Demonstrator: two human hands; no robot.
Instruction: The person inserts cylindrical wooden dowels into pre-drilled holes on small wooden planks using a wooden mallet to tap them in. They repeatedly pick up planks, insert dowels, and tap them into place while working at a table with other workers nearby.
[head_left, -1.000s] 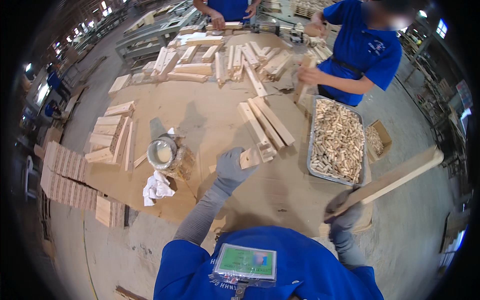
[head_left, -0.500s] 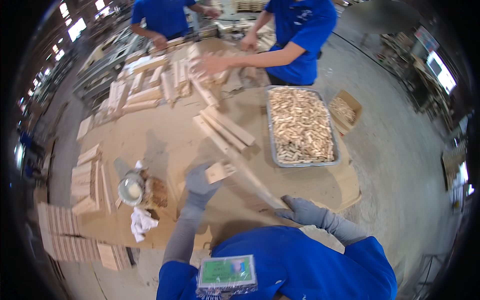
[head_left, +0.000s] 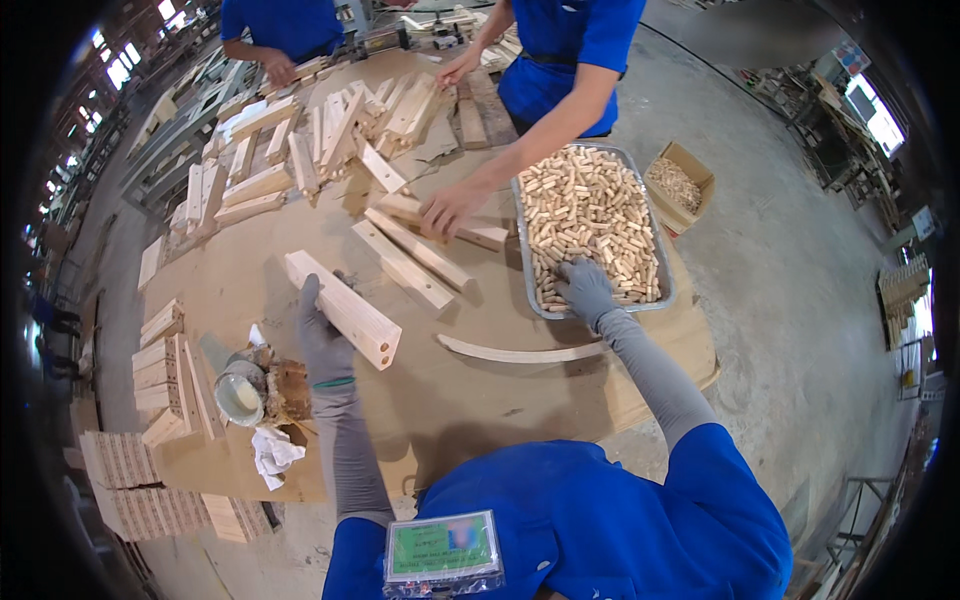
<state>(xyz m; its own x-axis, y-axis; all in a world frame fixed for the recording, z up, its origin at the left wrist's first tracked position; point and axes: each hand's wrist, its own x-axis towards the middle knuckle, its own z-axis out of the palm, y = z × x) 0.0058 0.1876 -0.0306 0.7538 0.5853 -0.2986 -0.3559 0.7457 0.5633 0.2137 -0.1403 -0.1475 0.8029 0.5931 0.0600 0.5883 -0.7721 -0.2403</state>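
My left hand, in a grey glove, is closed around a pale wooden block. The block is tilted, and round holes show in its near end. At the tray's near edge, my gloved right hand has its fingers curled down among short wooden dowels; its fingertips are partly hidden there. A clear plastic tray holds the heap of dowels. Between my arms, a thin curved wooden strip lies on the cardboard-covered table.
A co-worker's hand touches wooden pieces beyond the strip. More pieces are piled at the far left. By my left forearm are a glue pot and a white rag. A cardboard box stands right of the tray.
My right hand has let go of the wooden strip and moved up into the dowels. My left hand has moved left, turning the block lengthwise. The co-worker's arm has come nearer.
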